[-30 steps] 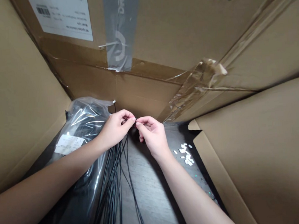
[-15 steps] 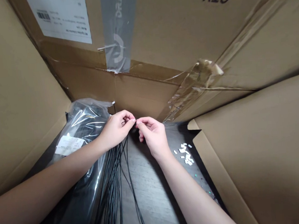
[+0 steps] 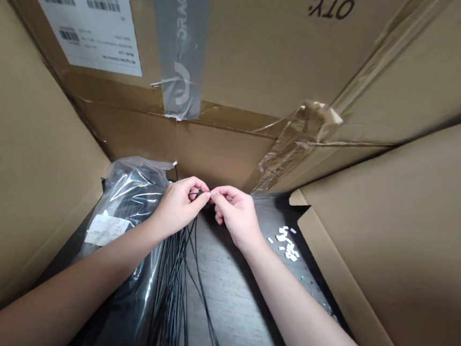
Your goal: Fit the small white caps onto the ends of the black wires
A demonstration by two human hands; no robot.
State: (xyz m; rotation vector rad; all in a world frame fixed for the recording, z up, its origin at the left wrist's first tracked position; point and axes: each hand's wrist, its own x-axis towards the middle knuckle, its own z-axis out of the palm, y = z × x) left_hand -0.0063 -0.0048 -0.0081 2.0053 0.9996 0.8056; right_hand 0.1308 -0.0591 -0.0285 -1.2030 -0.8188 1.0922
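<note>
My left hand (image 3: 184,201) pinches a thin black cable (image 3: 193,193) near its end. Tip to tip with it, my right hand (image 3: 236,210) is closed in a pinch at the same cable end; whatever small part lies between those fingers is hidden. Below my left hand a bundle of black cables (image 3: 172,291) hangs down over the grey surface. A clear plastic bag (image 3: 137,189) with dark contents and a white label lies to the left, partly behind my left forearm. One cable with a white tip (image 3: 175,163) sticks up beside the bag.
Small white pieces (image 3: 288,243) lie scattered on the grey tabletop (image 3: 225,297) right of my right forearm. A large taped cardboard box (image 3: 252,47) stands behind my hands. Cardboard panels rise at the left (image 3: 23,159) and right (image 3: 400,223).
The view has tilted slightly, so the box and hands sit a little lower in the picture. Both hands keep their pinch at the cable end.
</note>
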